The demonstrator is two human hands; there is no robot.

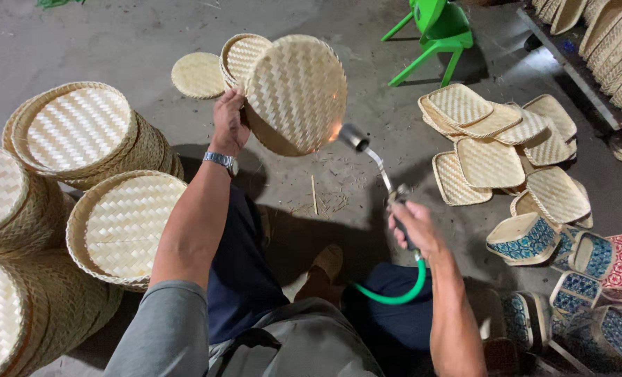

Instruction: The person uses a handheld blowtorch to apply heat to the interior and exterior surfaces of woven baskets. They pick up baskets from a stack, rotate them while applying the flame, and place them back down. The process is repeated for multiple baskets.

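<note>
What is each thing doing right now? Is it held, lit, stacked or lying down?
Left hand: gripping the round basket's edge.
Round basket: held up, tilted, glowing orange where the torch points.
Right hand: closed on the torch handle.
Torch: lit, nozzle near the basket.
Green hose: attached, curving down.
Round trays: stacked on the left.
Square trays: piled loosely on the floor.
Green stool: standing upright.
</note>
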